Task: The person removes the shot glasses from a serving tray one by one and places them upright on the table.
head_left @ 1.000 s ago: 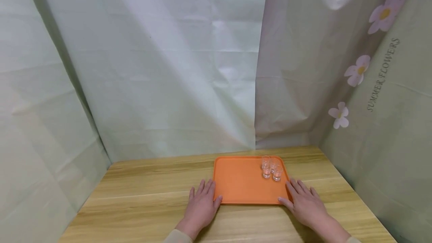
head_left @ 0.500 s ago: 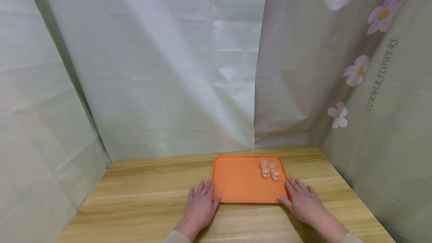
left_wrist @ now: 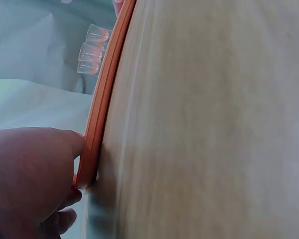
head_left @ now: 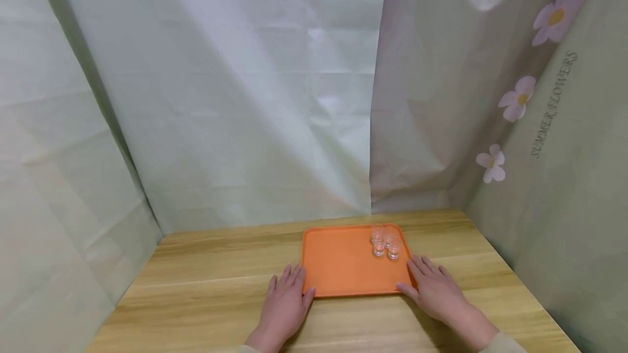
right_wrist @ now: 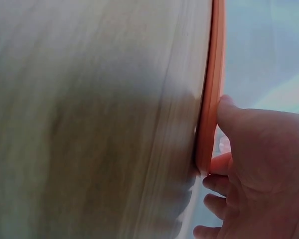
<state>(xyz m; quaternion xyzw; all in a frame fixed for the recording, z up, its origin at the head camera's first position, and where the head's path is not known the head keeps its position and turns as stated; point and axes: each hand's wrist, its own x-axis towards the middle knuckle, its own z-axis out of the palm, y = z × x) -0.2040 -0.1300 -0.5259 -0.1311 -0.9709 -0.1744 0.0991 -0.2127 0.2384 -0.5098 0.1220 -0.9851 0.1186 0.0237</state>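
Note:
An orange rectangular tray (head_left: 338,266) lies on the wooden table. Several small clear shot glasses (head_left: 386,241) stand grouped toward its back right corner. My left hand (head_left: 284,306) touches the tray's left side near the front corner, fingers extended and thumb on the front rim. At the opposite front corner, my right hand (head_left: 438,292) rests against the right side with fingers extended, its thumb also on the front rim. In the left wrist view, the thumb meets the tray's outer edge (left_wrist: 102,94). The right wrist view has the thumb at the rim (right_wrist: 213,74) and fingers beside the corner.
The wooden tabletop (head_left: 211,282) extends around the tray. A pale hanging sheet (head_left: 245,97) stands behind the table, with others at both sides. The right sheet carries printed flowers (head_left: 517,98) and lettering.
Both hands and the tray have shifted slightly to the left, with the glasses carried along on it. The hands keep the same contact at the tray's sides.

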